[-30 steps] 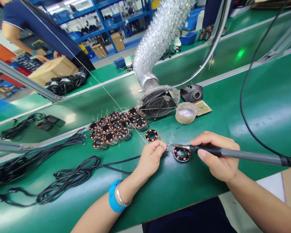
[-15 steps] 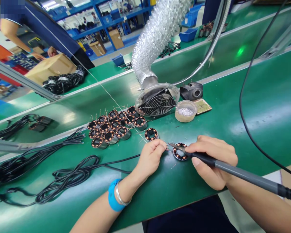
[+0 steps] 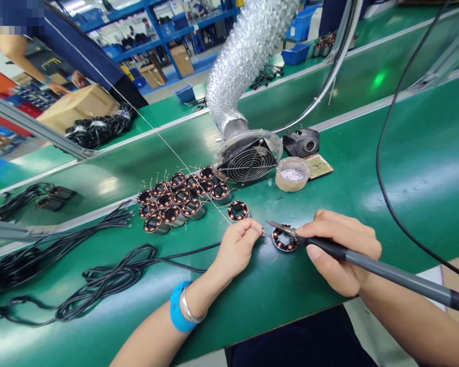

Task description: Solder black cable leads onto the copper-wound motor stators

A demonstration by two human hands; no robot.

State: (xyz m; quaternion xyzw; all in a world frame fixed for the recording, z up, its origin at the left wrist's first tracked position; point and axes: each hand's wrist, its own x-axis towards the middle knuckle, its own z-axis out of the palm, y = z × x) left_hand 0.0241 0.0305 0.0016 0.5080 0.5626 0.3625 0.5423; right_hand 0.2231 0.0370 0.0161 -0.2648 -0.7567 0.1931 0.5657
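Note:
My left hand (image 3: 239, 250) is closed in a pinch on the end of a black cable (image 3: 191, 251) and a thin solder wire (image 3: 172, 149) slanting down from the upper left. Short wire ends poke out past the fingertips. My right hand (image 3: 342, 250) grips a soldering iron (image 3: 390, 268), its tip pointing left over a motor stator (image 3: 280, 245) and close to my left fingertips. Copper coils ring that stator, which lies between the hands on the green bench. A second stator (image 3: 237, 211) sits just beyond my left hand.
Several stators (image 3: 172, 215) stand grouped behind my left hand. A fan-fitted extraction hood (image 3: 248, 160), a tub (image 3: 291, 183) of silvery bits, a sponge tray (image 3: 321, 167) and a black iron holder (image 3: 302, 142) stand behind. More cables (image 3: 110, 275) lie left; a person handles a carton (image 3: 80, 104).
My right hand and the soldering iron have shifted slightly right, and the tip has lifted a little. My left hand keeps its pinch in nearly the same place.

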